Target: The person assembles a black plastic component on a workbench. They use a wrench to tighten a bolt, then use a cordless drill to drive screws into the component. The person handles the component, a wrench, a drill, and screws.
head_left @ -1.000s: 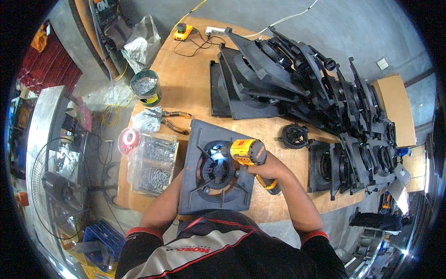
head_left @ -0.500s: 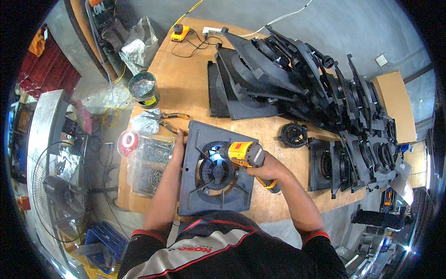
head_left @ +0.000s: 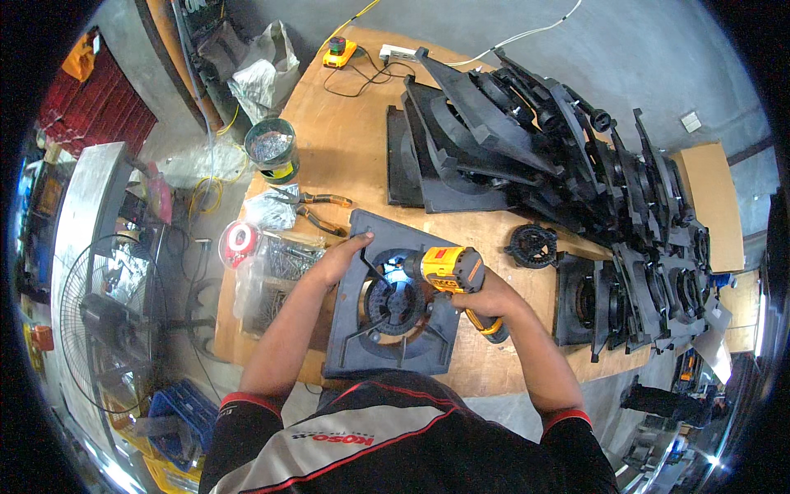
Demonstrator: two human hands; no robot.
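Observation:
A dark cast-iron gas burner stand [head_left: 350,329] with a square frame and round burner rests at the front edge of the table. My left hand [head_left: 339,260] is closed on its far left edge, a finger lying over the top. In my right hand [head_left: 496,296] is a yellow and black cordless drill [head_left: 451,270], held level by its handle. The drill's nose points left over the burner's far side, and its lamp lights the metal there. I cannot make out the bit's tip.
Pliers [head_left: 317,210], a bucket of small metal parts [head_left: 271,148], a tape roll [head_left: 240,239] and screws [head_left: 288,262] lie left. Several burner stands [head_left: 494,156] crowd the right. A loose burner ring [head_left: 531,245] sits nearer. A fan [head_left: 103,321] stands left.
My left hand has moved from beside the stand's left edge onto its far left corner area. The drill stays over the burner's far side. The whole view has shifted slightly.

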